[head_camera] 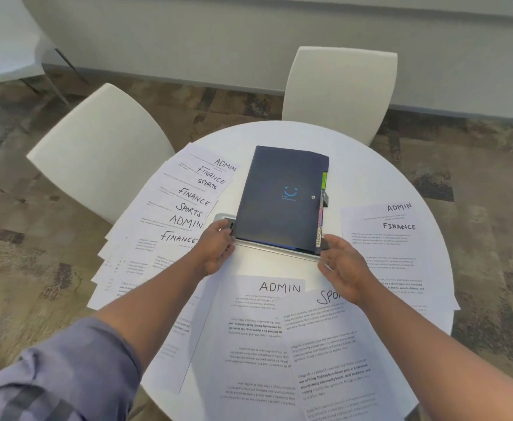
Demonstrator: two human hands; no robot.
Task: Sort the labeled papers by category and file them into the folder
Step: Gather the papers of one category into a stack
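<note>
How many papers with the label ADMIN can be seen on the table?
4. One at the far end of the left fan, one lower in that fan, one right of the folder, one near the front between the arms. Covered sheets may hide more.

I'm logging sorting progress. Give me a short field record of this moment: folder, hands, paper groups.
folder: dark blue, closed, mid-table, coloured tabs on its right edge
left hand: grips folder's near left corner
right hand: fingers at near right corner
left papers: fanned stack, ADMIN, FINANCE, SPORTS mixed
right papers: ADMIN, FINANCE
near papers: ADMIN, SPORTS sheet
filed: cannot tell
</note>
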